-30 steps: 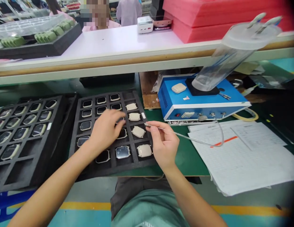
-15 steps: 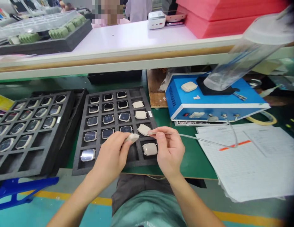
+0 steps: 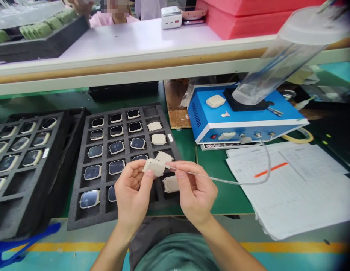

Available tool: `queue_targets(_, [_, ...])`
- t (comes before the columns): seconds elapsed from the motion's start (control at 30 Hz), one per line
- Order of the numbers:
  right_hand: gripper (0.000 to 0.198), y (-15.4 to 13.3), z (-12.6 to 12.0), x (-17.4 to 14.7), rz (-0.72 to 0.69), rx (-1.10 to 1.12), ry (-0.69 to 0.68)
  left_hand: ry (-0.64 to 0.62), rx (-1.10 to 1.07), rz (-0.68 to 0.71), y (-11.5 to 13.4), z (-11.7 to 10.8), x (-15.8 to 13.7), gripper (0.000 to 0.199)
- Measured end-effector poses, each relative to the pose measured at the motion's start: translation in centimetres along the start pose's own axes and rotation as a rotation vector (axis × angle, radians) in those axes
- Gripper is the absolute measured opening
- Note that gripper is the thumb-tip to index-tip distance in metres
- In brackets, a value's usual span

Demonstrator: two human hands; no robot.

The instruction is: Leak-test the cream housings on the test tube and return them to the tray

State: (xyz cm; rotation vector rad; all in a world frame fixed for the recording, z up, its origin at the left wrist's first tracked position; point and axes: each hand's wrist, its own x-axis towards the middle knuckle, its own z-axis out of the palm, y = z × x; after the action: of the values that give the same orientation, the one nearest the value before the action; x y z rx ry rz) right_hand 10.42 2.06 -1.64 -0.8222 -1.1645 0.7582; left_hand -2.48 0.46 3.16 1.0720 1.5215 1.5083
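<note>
Between thumb and fingers my left hand (image 3: 134,188) grips a cream smartwatch case (image 3: 154,167), its pale side turned up. My right hand (image 3: 196,190) pinches the end of a thin clear tube (image 3: 228,182), whose tip meets the right edge of the case; whether it touches cannot be made out. From there the tube curves to the front of a blue machine (image 3: 248,128). Below both hands lies a black foam tray (image 3: 79,212) with several watches in its slots, some screen up and, in the right column, some pale side up.
Another foam tray (image 3: 28,188) of watches is at the left. On the blue machine stand a clear cylinder (image 3: 265,71) and a cream watch case (image 3: 215,101). Paper sheets (image 3: 299,195) lie at right. A shelf (image 3: 121,49) crosses behind, with a person beyond it.
My left hand has turned the watch case so its broad pale side shows. The tube tip in my right hand now meets the case's edge. The camera view has shifted slightly right.
</note>
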Motion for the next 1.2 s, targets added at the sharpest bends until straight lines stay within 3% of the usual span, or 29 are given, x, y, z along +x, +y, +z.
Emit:
queue_targets(0.57, [0.019, 0.00, 0.05, 0.01, 0.020, -0.029, -0.025, 0.054, -0.018, -0.031, -0.18, -0.12, -0.53, 0.031])
queue_targets(1.2, [0.022, 0.25, -0.12, -0.10, 0.021, -0.039, -0.051, 0.044, -0.031, -0.011, -0.34, -0.14, -0.51, 0.024])
